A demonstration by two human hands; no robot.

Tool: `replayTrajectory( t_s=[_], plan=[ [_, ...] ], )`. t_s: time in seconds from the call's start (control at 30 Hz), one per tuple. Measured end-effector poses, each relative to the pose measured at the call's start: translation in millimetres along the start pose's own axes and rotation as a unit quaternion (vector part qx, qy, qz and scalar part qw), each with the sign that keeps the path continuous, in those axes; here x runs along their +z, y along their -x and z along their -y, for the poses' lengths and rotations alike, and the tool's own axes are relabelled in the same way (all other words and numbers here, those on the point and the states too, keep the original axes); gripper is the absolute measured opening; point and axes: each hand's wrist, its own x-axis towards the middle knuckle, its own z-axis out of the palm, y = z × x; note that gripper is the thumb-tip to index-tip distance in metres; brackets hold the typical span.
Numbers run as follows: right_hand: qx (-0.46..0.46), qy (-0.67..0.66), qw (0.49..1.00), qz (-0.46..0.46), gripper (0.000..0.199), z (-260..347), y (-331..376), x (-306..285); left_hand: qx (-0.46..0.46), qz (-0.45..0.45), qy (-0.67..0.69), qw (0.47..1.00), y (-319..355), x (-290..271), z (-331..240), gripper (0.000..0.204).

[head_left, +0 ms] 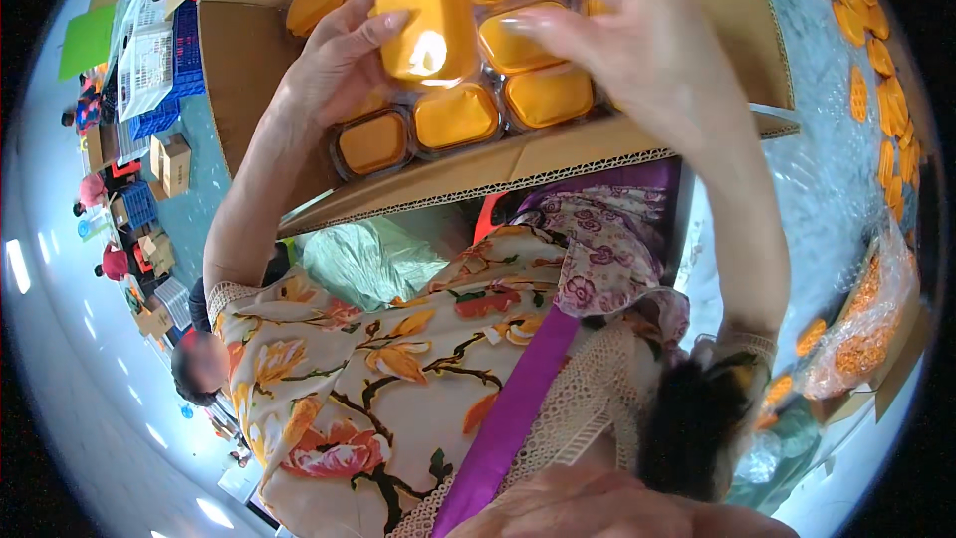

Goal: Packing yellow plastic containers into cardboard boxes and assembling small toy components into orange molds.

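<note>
Now the left hand (344, 65) and right hand (627, 35) both grasp a clear tub with an orange lid (426, 20) over the cardboard box (478, 174). Many tubs already sit inside. More orange lids (881, 90) wait on the bench (817, 169), so work looks partly done.

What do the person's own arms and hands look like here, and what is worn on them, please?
Both the left hand and right hand are bare, with no gloves. The forearms are uncovered. Short sleeves end in cream lace trim, on a cream garment printed with orange and red flowers.
</note>
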Motion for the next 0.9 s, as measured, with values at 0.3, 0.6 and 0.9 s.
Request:
replayTrajectory(
  t_s=[0.3,0.6,0.9],
  plan=[
    [0.051,-0.132,0.990,0.024,0.033,-74,49,-47,0.106,0.026,-0.574,0.811,-36,-55,48,0.037],
    [0.026,-0.141,0.990,0.009,0.031,-81,59,-51,0.349,-0.030,-0.688,0.635,-33,-37,81,0.037],
    [-0.035,-0.158,0.986,-0.029,0.028,-92,66,-54,0.326,-0.030,-0.721,0.610,-27,-33,107,0.069]
  ],
)
